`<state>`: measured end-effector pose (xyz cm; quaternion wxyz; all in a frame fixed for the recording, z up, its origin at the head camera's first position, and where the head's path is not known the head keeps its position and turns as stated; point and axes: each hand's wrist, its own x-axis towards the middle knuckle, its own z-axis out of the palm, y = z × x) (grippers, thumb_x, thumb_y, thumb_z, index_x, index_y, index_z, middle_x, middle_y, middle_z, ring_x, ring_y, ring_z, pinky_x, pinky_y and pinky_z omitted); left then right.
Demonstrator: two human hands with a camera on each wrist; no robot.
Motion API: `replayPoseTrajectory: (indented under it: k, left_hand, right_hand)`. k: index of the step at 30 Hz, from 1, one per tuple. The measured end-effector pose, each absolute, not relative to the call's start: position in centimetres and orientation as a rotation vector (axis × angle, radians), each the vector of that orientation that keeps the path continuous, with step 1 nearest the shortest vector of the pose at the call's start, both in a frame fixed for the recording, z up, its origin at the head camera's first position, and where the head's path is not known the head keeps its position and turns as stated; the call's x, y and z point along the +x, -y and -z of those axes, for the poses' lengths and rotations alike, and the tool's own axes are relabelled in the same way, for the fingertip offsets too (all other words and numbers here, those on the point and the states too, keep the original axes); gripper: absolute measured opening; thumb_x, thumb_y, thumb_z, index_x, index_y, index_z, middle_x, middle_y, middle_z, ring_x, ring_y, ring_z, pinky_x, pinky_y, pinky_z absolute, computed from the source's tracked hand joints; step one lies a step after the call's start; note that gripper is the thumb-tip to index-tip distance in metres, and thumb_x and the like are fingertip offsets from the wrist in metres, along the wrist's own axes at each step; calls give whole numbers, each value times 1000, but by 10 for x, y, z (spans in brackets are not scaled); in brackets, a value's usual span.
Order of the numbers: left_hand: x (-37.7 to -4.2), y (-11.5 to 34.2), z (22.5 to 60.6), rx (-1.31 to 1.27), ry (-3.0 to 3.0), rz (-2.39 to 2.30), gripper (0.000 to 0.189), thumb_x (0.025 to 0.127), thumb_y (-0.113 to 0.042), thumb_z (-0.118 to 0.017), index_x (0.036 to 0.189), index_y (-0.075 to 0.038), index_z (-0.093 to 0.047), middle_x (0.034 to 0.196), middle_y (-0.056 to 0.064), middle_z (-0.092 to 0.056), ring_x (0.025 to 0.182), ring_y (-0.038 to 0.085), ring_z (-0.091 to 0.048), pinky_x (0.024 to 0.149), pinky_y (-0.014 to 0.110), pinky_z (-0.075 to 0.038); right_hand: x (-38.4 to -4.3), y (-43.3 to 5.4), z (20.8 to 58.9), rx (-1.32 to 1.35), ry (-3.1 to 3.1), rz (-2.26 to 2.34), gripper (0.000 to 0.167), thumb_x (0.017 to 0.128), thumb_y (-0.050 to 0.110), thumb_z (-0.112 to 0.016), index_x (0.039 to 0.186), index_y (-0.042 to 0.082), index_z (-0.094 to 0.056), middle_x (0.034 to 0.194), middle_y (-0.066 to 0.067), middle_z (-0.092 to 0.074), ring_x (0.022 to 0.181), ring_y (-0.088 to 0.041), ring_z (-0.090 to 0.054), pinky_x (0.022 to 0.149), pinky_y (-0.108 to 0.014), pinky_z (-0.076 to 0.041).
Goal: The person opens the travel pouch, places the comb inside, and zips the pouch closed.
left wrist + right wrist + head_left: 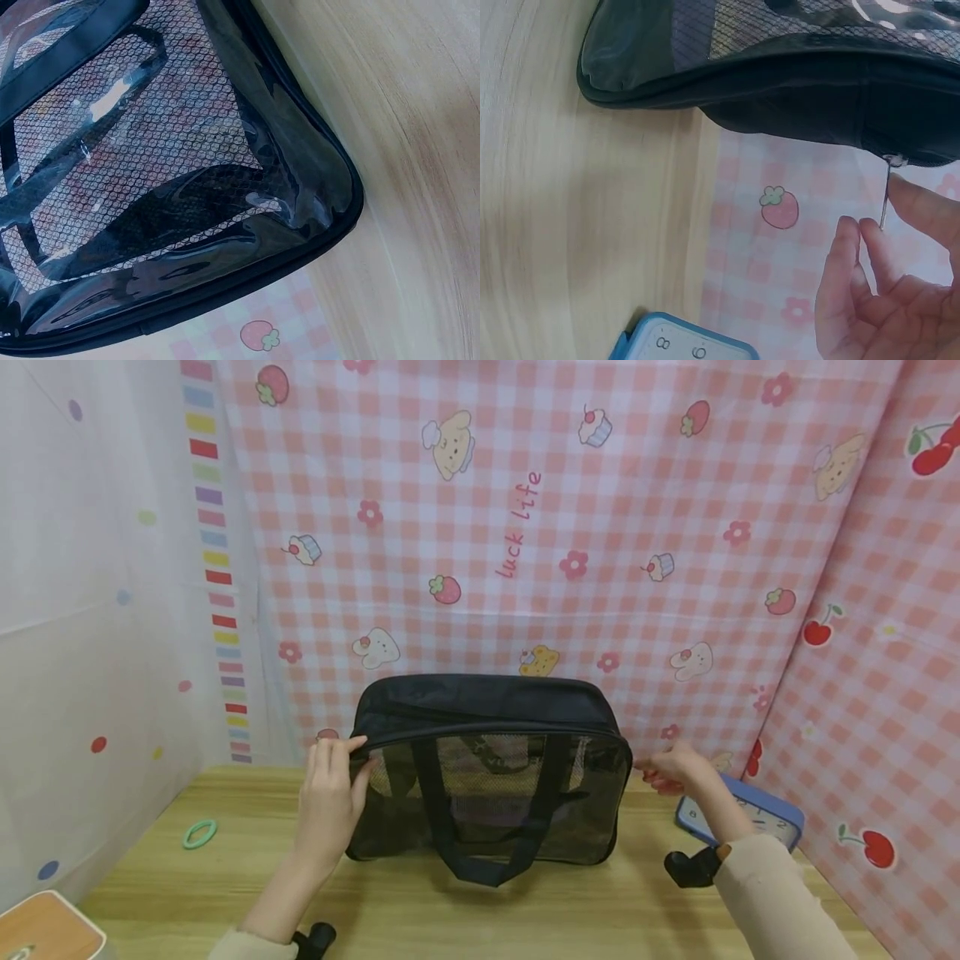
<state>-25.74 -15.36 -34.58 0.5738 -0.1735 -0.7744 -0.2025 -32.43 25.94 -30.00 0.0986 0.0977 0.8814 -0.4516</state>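
Observation:
A black bag with a see-through front panel stands upright on the table, its strap handle hanging down in front. My left hand grips the bag's upper left corner, fingers over the top edge and thumb against the front. In the left wrist view that hand is out of sight; the clear panel and a mesh pocket fill much of it. At the bag's right end, my right hand pinches a thin metal zipper pull between thumb and finger.
Behind my right hand lies a blue clock with a white face. A green ring rests on the wooden table at the left. A box with a wood-coloured top is at the near left corner. A checked pink cloth hangs behind the bag.

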Motion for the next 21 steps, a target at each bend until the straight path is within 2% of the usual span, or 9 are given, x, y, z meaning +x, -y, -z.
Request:
replayPoseTrajectory:
  k: [4,11,17,21]
  left_hand:
    - [-256,155,346,-405,1817,480,37,67,4,-76,98,7,-57,85,17,-50,74,26,-46,58,34,-43]
    - [-255,156,347,-399,1818,470,37,67,4,-76,98,7,-56,85,18,-50,73,27,-45,58,34,-42]
    - [-255,158,346,-400,1816,453,38,66,3,-76,98,7,-57,84,17,-50,72,26,-45,56,33,-42]
    - [-256,158,347,-404,1829,442,39,66,3,-77,99,7,-57,84,17,-50,73,26,-46,56,33,-42]
  right_hand:
    - [-324,-256,307,280,-2603,1302,26,88,16,-52,88,-8,-58,55,5,-57,43,-2,-52,52,-21,-50]
    - [-325,-251,318,285,-2590,1305,30,89,14,-47,102,-13,-52,66,0,-61,49,-5,-56,59,-24,-53]
    - [-322,-254,329,213,-2435,1469,33,93,15,-40,107,-15,-43,60,4,-58,52,-4,-57,61,-24,-52]
    - [-320,-257,337,165,-2380,1505,39,95,22,-38,108,-14,-46,61,5,-58,57,-4,-57,66,-27,-53]
